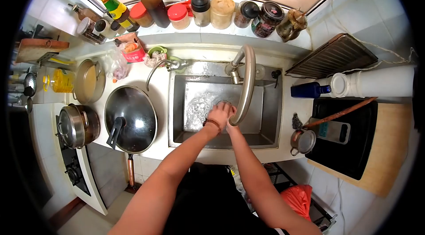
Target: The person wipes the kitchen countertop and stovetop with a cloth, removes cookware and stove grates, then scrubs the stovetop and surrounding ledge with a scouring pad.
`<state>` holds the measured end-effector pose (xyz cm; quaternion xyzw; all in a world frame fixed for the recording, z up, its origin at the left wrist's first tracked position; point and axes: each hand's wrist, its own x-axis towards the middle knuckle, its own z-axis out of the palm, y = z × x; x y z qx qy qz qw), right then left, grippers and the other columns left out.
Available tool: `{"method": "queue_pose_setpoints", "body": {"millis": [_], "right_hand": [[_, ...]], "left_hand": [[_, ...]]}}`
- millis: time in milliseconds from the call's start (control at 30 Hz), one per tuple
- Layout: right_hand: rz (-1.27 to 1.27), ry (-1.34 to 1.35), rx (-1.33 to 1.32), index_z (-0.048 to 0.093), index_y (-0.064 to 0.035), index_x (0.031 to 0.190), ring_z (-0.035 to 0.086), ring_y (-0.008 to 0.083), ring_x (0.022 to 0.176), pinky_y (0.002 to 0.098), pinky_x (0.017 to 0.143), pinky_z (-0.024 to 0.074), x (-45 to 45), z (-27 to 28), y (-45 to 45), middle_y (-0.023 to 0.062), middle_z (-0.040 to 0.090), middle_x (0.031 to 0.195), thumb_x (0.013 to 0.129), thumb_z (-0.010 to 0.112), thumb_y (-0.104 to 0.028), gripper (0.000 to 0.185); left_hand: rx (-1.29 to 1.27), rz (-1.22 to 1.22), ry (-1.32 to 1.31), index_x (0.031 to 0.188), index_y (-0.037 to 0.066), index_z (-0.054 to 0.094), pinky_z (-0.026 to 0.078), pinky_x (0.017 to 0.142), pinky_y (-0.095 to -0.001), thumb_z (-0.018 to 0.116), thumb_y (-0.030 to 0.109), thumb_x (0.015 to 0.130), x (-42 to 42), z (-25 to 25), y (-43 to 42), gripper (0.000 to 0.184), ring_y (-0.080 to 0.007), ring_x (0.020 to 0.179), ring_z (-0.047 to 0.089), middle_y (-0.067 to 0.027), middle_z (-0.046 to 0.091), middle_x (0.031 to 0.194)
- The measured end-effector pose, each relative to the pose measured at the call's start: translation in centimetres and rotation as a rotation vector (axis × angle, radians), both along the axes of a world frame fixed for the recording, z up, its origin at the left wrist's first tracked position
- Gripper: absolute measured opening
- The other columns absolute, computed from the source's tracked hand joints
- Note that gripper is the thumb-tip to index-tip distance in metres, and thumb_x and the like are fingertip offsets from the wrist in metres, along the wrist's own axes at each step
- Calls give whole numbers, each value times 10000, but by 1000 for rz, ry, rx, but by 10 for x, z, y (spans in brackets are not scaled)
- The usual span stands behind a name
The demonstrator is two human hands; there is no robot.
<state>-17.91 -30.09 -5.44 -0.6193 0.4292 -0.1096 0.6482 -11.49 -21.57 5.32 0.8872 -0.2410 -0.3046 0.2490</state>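
Observation:
Over the basin of the steel sink, my two hands meet beneath the curved faucet. My left hand, with a dark beaded bracelet at the wrist, lies against the other hand with its fingers bent around it. Most of my right hand is hidden behind the left one and the faucet's spout, so its fingers cannot be made out. Bubbly water covers the left part of the basin floor. No object shows between the hands.
Left of the sink sit a lidded wok and a steel pot. Bottles and jars line the window sill. At right are a blue bottle, a small metal pot and a black tray.

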Motion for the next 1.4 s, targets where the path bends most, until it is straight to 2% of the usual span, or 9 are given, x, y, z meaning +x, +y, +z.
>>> {"method": "queue_pose_setpoints", "body": {"millis": [100, 233, 433, 667, 800, 933, 1033, 1267, 1400], "right_hand": [[-143, 55, 611, 716, -27, 1143, 703, 201, 882, 381, 758, 564, 7, 24, -8, 76, 727, 1018, 953, 698, -254, 297], [-50, 23, 657, 708, -33, 1159, 692, 192, 904, 367, 750, 563, 15, 46, -5, 82, 721, 1055, 947, 713, -260, 311], [-8, 198, 537, 697, -46, 1098, 679, 189, 907, 375, 771, 555, 34, 70, -3, 63, 716, 1047, 924, 750, -301, 313], [531, 265, -341, 684, -25, 984, 673, 323, 830, 412, 761, 530, 24, 37, -21, 250, 698, 929, 974, 639, -324, 303], [699, 181, -262, 703, -26, 990, 698, 318, 864, 409, 774, 530, 19, 58, -34, 232, 725, 956, 993, 592, -350, 343], [317, -135, -217, 729, -29, 1015, 715, 277, 897, 406, 789, 537, 20, 61, -24, 181, 757, 1005, 991, 613, -362, 353], [69, 194, 223, 757, -39, 1093, 716, 236, 925, 398, 806, 546, 10, 26, -20, 118, 765, 1001, 936, 710, -346, 348], [-106, 83, 549, 743, -45, 1127, 709, 210, 955, 392, 769, 544, 5, -27, -5, 84, 751, 1043, 967, 676, -373, 372], [-129, -92, 847, 637, -68, 1268, 684, 255, 982, 415, 797, 549, 2, -100, 13, 69, 695, 1207, 993, 647, -359, 401]], "left_hand": [[87, -166, -337, 1297, 23, 522, 595, 926, -440, 729, 204, 864, -10, 4, -1, 513, -380, 1129, 658, -194, 618, 1244], [122, -222, -355, 1170, 22, 529, 623, 854, -441, 714, 166, 872, 3, -21, 2, 380, -382, 1045, 709, -193, 668, 1175], [224, -185, -68, 1228, 3, 572, 621, 845, -472, 640, 139, 910, 22, 4, 5, 352, -405, 970, 753, -251, 741, 1087], [113, -329, -32, 999, -4, 690, 617, 749, -454, 637, 181, 915, 30, 19, 7, 210, -421, 877, 755, -264, 752, 955], [56, 124, 886, 875, -51, 656, 568, 592, -448, 653, 238, 871, 34, 14, 12, 290, -392, 691, 731, -275, 714, 810], [-31, 187, 413, 1224, -13, 571, 597, 770, -489, 686, 207, 887, 5, 2, 0, 419, -417, 818, 691, -249, 691, 991], [46, -16, -353, 1317, 63, 533, 557, 896, -524, 575, 191, 962, -22, -11, -8, 379, -391, 1125, 617, -180, 562, 1244], [176, -201, -601, 1178, 88, 628, 553, 853, -439, 614, 228, 910, -13, 7, 3, 303, -293, 1056, 650, -70, 625, 1098], [191, -85, -78, 1130, 25, 644, 616, 816, -479, 538, 182, 979, 7, 12, 15, 242, -380, 979, 745, -203, 703, 1109]]}}
